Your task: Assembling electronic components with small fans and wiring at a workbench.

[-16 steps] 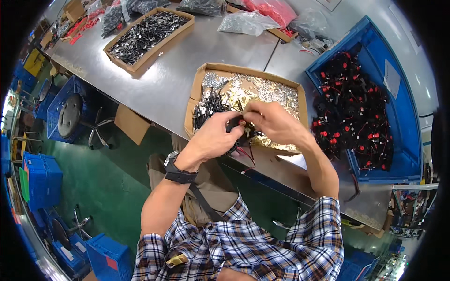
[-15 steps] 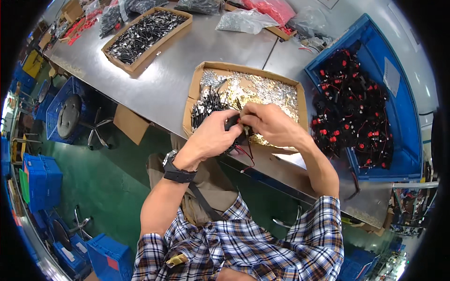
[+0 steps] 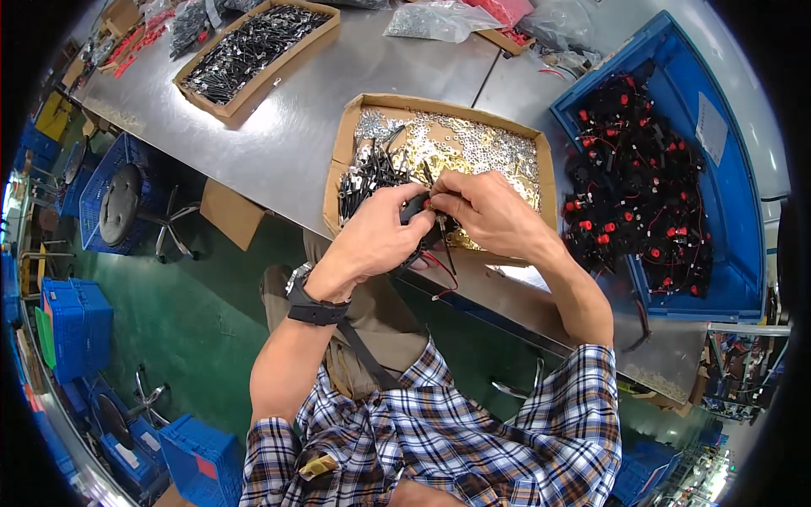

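Observation:
My left hand (image 3: 378,238) is closed round a small black part (image 3: 413,208) at the near edge of a shallow cardboard tray (image 3: 342,152). Thin red and black wires (image 3: 444,275) hang from that part toward my lap. The fingertips of my right hand (image 3: 486,209) are pinched together against its right side, where a bit of red shows. What they grip is too small and too covered to make out. Just beyond my hands, the tray holds short black cables with metal ends (image 3: 359,184) and loose silver and gold-coloured hardware (image 3: 473,144).
At the right stands a blue bin (image 3: 735,291) full of black parts with red knobs. Another cardboard tray (image 3: 241,108) of black cables lies at the far left of the metal table (image 3: 296,160). Plastic bags (image 3: 439,21) are along the back.
My view has shifted slightly. Both hands stay together at the black part, and the fingers of my right hand have turned a little around it. The wires still hang below.

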Action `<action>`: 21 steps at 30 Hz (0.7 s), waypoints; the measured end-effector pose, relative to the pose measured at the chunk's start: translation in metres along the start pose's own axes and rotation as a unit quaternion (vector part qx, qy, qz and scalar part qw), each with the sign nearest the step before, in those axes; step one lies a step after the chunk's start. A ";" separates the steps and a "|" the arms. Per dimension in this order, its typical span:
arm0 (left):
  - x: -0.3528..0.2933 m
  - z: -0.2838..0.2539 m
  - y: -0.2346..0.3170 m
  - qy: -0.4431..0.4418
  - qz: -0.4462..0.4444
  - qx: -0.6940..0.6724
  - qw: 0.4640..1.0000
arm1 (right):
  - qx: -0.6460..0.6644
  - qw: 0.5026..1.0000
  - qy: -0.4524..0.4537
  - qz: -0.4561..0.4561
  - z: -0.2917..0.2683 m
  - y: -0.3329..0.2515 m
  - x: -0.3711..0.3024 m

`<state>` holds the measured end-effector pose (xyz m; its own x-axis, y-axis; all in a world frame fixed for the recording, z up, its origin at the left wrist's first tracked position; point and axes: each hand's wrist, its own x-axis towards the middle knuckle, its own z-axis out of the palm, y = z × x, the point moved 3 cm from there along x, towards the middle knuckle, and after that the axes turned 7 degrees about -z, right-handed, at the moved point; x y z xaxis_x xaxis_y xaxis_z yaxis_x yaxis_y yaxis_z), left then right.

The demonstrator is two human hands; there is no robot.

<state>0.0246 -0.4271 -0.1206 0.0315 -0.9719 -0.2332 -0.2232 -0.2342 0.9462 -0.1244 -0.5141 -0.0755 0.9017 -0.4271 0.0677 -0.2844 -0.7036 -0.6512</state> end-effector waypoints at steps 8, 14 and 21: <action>0.000 -0.001 -0.002 -0.006 -0.005 0.010 1.000 | -0.133 0.986 0.075 -0.068 0.019 -0.004 -0.011; -0.001 -0.001 -0.001 -0.007 -0.009 0.017 1.000 | -0.304 0.936 0.075 -0.158 0.023 -0.024 -0.020; 0.000 -0.001 0.000 -0.004 -0.013 0.022 1.000 | -0.069 0.996 0.049 -0.028 0.007 -0.005 -0.004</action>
<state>0.0254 -0.4268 -0.1204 0.0300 -0.9655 -0.2586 -0.2656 -0.2571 0.9292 -0.1237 -0.5046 -0.0777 0.8833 -0.4331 0.1797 -0.2815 -0.7963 -0.5353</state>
